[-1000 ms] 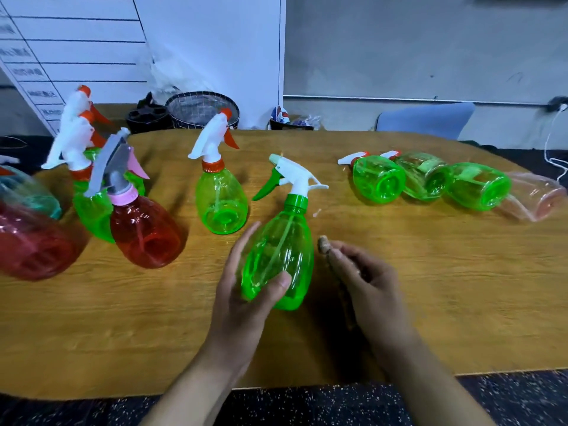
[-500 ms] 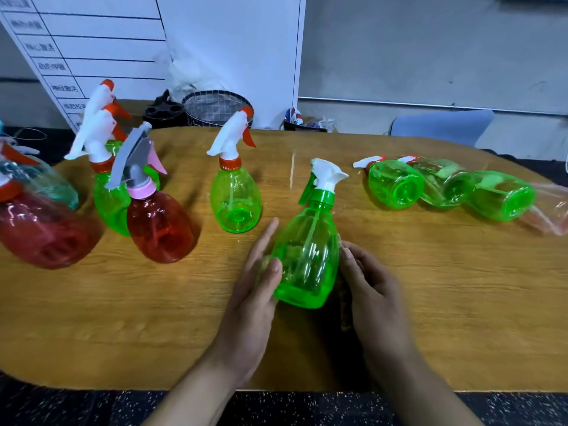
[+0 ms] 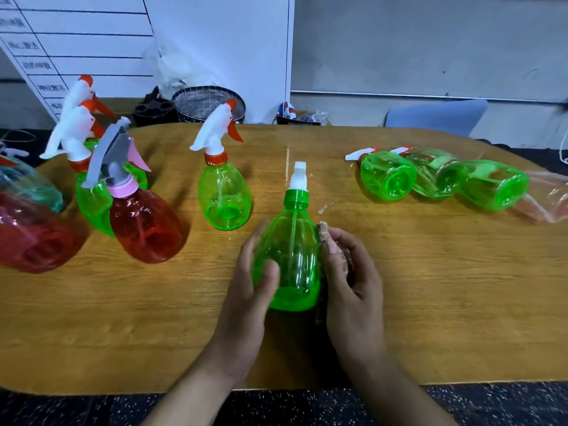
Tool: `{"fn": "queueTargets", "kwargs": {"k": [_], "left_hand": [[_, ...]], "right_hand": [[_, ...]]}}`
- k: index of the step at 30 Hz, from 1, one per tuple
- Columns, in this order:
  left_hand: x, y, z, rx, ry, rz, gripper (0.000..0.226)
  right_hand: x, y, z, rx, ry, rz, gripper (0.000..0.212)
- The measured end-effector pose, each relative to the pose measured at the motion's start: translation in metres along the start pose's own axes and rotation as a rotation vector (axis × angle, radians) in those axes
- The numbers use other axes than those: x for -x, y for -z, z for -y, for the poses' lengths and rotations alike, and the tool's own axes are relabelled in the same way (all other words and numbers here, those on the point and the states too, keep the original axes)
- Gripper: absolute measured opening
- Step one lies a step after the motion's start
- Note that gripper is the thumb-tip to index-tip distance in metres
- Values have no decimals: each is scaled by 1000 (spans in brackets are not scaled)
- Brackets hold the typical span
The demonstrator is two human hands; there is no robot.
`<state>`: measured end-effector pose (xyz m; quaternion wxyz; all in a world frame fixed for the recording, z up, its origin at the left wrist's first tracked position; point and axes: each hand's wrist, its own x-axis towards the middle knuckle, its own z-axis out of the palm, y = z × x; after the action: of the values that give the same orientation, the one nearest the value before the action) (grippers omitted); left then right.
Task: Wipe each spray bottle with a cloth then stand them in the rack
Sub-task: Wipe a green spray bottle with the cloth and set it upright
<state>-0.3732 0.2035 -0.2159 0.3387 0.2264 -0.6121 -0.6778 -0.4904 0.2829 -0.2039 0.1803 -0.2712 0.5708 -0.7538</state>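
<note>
Head view: my left hand [image 3: 246, 290] is gripping a green spray bottle [image 3: 290, 256] round its belly, just above the wooden counter [image 3: 430, 287]. My right hand [image 3: 350, 272] is pinching a small brown cloth [image 3: 323, 232] against its side. It looks empty, light, slick. Its long axis is pointing away, nozzle farthest.

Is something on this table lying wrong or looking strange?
Yes. At the right of the table, three green bottles lie on their sides with bases toward the camera, beside a toppled pinkish one. Bottles at left stand upright.
</note>
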Motion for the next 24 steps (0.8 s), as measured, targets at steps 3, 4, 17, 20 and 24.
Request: {"fn": "queueTargets", "kwargs": {"k": [3, 4, 17, 20, 24], "left_hand": [[1, -1, -2, -85, -34, 1, 98], [1, -2, -3, -76, -42, -5, 92], [-3, -1, -2, 56, -19, -66, 66], [-4, 0, 1, 41, -28, -49, 50], [-7, 0, 0, 101, 0, -56, 48]], "right_hand": [[1, 0, -1, 26, 27, -4, 19], [2, 1, -2, 25, 25, 2, 18], [-5, 1, -6, -11, -58, -5, 19], [-4, 1, -6, -2, -59, -17, 19], [0, 1, -7, 5, -56, -20, 19]]}}
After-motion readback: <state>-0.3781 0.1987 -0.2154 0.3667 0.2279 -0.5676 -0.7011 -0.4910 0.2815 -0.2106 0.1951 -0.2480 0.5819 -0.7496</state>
